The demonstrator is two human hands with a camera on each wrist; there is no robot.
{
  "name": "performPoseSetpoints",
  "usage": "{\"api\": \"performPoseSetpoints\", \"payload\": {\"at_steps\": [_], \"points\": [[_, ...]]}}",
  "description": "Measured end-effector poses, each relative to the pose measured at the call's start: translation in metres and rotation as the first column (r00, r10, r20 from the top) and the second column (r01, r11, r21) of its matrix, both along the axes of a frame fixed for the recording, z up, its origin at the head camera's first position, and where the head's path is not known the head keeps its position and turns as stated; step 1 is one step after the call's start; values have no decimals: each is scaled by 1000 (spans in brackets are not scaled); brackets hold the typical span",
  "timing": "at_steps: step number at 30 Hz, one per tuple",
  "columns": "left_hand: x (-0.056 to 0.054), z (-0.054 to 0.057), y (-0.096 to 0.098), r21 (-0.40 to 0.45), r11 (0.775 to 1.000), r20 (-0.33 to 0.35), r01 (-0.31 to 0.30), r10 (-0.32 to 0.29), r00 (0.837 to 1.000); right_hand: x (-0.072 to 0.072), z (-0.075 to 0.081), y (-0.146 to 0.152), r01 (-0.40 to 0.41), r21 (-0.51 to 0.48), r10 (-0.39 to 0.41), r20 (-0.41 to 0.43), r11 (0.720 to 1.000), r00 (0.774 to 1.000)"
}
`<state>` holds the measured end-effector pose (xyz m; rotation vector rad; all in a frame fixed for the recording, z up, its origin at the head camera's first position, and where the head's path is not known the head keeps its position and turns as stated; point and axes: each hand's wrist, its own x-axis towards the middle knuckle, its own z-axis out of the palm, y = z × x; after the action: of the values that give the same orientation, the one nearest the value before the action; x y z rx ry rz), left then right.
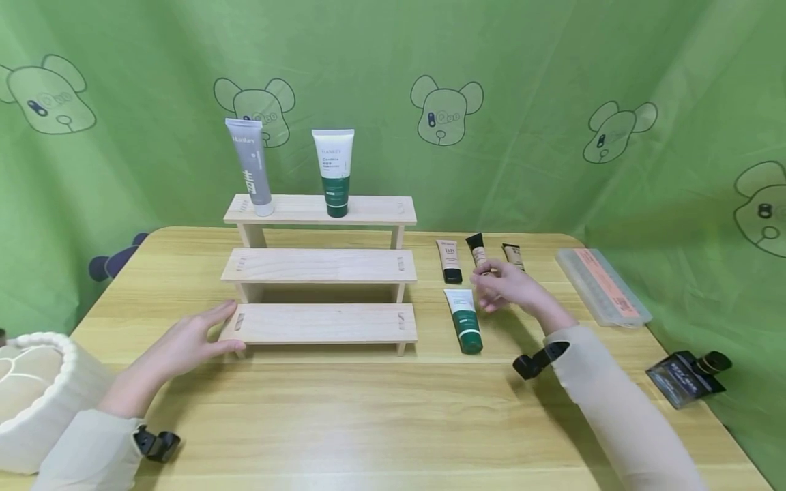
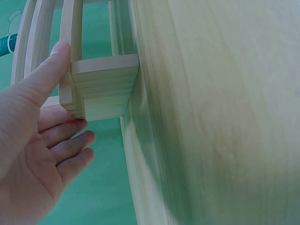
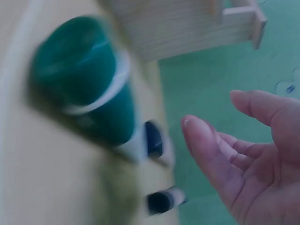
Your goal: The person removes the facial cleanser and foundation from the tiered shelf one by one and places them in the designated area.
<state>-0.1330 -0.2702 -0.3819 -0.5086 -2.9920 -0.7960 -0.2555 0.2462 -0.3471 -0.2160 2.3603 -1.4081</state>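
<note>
Shelf (image 1: 322,264) in left grip (image 1: 189,342).

Narrow gap between wooden rack (image 1: 319,264), lying green-white tube (image 1: 464,320); front tabletop (image 1: 368,416) passable.

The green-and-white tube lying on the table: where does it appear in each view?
Head: the lying tube is right of centre, lower left of the right hand.
Left wrist: not in it; another green tube is cut by the left edge.
Right wrist: upper left, large, blurred.
Shared landmark: the wooden rack, in all three.
</note>
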Motion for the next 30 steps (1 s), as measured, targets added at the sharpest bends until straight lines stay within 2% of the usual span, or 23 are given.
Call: {"api": "performPoseSetpoints", "payload": {"at_steps": [7,12,16,22,30], "points": [[-1,-2,-1,-4,1000,7,-5,5,1000,-11,42,-28,-56,-46,48,-154,997,987],[0,-1,-1,-6,1000,-7,1,-1,1000,-19,60,-53,-103,-108,73,-260,989,963],[0,-1,0,-10,1000,-11,1,-1,1000,-23,73,-79,-107,-153,57,-303,982,951],[0,-1,0,-9,1000,-5,-3,2,1000,-30,84,-120,-133,-214,57,-331,968,942],[-1,-1,-1,-11,1000,-7,3,-3,1000,-40,91,-167,-125,-233,39,-342,964,939]]}}
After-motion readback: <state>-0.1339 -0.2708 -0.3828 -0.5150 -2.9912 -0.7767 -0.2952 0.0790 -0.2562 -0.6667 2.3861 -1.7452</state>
